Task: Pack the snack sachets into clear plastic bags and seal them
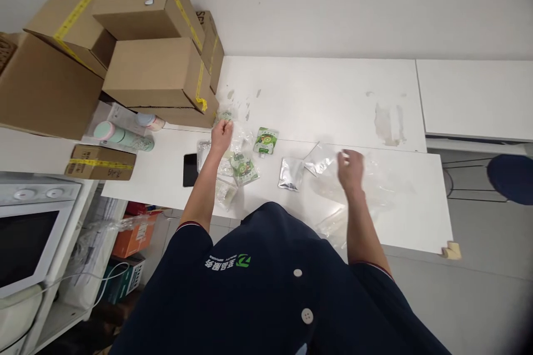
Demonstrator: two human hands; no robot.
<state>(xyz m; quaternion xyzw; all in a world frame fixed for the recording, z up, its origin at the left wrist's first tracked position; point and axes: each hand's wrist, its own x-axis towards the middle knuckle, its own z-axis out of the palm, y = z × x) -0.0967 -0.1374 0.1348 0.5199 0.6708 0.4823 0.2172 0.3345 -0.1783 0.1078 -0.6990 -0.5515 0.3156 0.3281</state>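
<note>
Right hand [350, 171]: fingers curled, can't tell if gripping. Clear plastic bags [331, 187] spread around and below it. Left hand [222, 136]: fingers bunched, hold unclear; bagged green pouch [244, 168] near it, body side. Forearms reach forward, well apart, over the table [325, 94]. Between hands: loose green pouch [265, 141], silver pouch [291, 173]. Cardboard boxes [147, 69] beyond left hand.

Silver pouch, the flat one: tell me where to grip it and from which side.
Probably pinch the left edge of the silver pouch, coming from the left: it lies flat and that edge looks free, while a shiny bag crowds its right.
</note>
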